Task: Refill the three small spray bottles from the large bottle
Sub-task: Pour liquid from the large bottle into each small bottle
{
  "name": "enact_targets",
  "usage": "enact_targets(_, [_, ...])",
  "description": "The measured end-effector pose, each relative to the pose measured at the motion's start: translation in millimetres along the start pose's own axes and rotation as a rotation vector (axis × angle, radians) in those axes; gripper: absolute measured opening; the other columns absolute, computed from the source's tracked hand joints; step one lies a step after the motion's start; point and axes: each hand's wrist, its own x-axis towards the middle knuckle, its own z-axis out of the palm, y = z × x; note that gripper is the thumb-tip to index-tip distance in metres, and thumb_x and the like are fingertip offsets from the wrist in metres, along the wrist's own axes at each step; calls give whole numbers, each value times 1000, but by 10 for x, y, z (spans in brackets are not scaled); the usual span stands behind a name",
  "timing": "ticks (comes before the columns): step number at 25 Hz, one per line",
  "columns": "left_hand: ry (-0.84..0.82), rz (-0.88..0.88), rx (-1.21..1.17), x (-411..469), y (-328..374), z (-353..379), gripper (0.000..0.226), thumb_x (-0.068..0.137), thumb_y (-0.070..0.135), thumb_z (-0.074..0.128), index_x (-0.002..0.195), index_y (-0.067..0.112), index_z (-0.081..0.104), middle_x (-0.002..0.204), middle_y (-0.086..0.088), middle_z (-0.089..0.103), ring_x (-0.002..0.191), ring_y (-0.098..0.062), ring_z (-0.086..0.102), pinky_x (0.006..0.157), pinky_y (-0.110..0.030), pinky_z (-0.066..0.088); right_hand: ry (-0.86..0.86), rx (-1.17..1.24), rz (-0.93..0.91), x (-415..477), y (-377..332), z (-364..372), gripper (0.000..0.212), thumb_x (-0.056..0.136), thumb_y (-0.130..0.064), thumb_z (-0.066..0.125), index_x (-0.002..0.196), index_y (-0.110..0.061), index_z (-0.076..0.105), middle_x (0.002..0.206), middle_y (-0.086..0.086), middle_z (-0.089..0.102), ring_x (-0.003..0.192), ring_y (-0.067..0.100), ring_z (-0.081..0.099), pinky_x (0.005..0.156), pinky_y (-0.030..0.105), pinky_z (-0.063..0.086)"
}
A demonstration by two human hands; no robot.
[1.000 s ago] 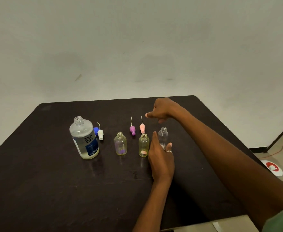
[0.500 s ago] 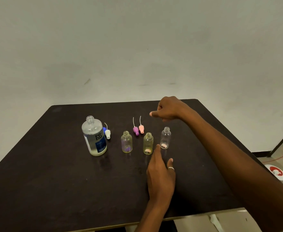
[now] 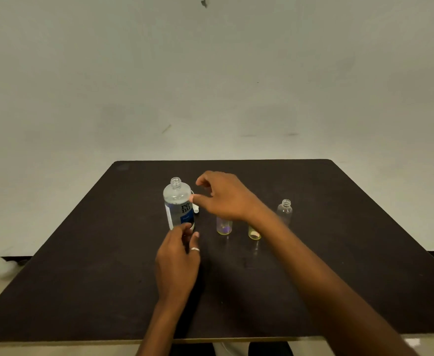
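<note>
Right grip (image 3: 223, 199): wide, thumb and forefinger spread just beside the large bottle's (image 3: 178, 204) shoulder, holding nothing.
Left grip (image 3: 177, 260): loose, fingertips at that bottle's foot; I cannot confirm contact.
Large bottle: upright on the bench (image 3: 82, 253), uncapped.
Purple-tinted bottle (image 3: 224, 227), yellow bottle (image 3: 254, 233), clear bottle (image 3: 284, 210): uncapped, in a row to its right.
Step, I judge: taking up the large bottle.
Next: close, lift, tilt slowly over a narrow neck.

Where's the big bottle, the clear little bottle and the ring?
big bottle (image 3: 184, 213), head view, on its label
clear little bottle (image 3: 284, 212), head view, on its body
ring (image 3: 195, 249), head view, on its band
</note>
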Motion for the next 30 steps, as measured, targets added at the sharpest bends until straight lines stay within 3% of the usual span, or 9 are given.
enact_targets(4, [-122, 76, 157, 41, -208, -140, 18, 95, 31, 62, 110, 24, 66, 101, 8, 69, 88, -4, 63, 74, -25, 55, 135, 110, 115, 47, -110, 580, 54, 80, -45, 72, 118, -13, 50, 117, 4, 57, 105, 21, 55, 80, 31, 45])
enact_targets(7, [-209, 208, 248, 12, -188, -136, 14, 92, 27, 63, 105, 21, 65, 97, 3, 67, 83, -10, 62, 64, -21, 47, 204, 198, 202, 149, -85, 931, 73, 72, -49, 78, 125, -14, 42, 124, 4, 55, 111, 22, 55, 87, 35, 50])
enact_targets(12, [-278, 242, 337, 23, -212, -108, 18, 82, 16, 70, 100, 14, 70, 97, -6, 67, 81, -21, 64, 62, -31, 52, 256, 404, 276, 299, 21, 1275, 99, 64, -50, 83, 141, -16, 32, 138, 1, 49, 124, 20, 52, 98, 38, 51])
enact_targets(14, [-282, 248, 338, 30, -229, -99, 19, 79, 13, 71, 99, 12, 70, 96, -7, 67, 80, -22, 64, 61, -29, 49, 278, 457, 280, 320, 53, 1356, 103, 62, -47, 85, 143, -16, 30, 140, 0, 50, 125, 18, 51, 100, 37, 50])
enact_targets(18, [-274, 241, 342, 41, -256, -76, 20, 80, 13, 69, 100, 11, 70, 98, -6, 67, 84, -20, 63, 62, -24, 40, 331, 490, 264, 342, 90, 1420, 96, 61, -46, 84, 138, -18, 35, 133, -4, 54, 120, 14, 54, 97, 35, 51])
enact_targets(21, [-274, 240, 349, 50, -296, -51, 18, 84, 18, 65, 100, 13, 70, 99, -3, 68, 87, -18, 62, 62, -25, 43, 340, 424, 248, 358, 88, 1392, 77, 67, -43, 82, 128, -20, 41, 125, -4, 58, 112, 14, 57, 89, 32, 54])
enact_targets(25, [-258, 248, 347, 65, -305, -39, 16, 91, 30, 61, 103, 22, 68, 104, 6, 67, 93, -12, 60, 68, -23, 45, 346, 380, 219, 324, 46, 1235, 71, 69, -46, 81, 124, -19, 44, 119, -5, 61, 105, 14, 60, 79, 24, 51])
enact_targets(30, [-221, 224, 330, 60, -279, -35, 11, 93, 35, 62, 97, 29, 69, 102, 14, 64, 96, -7, 56, 74, -21, 44, 396, 357, 139, 302, -116, 606, 69, 69, -47, 81, 119, -14, 49, 116, 0, 63, 103, 18, 62, 85, 38, 55])
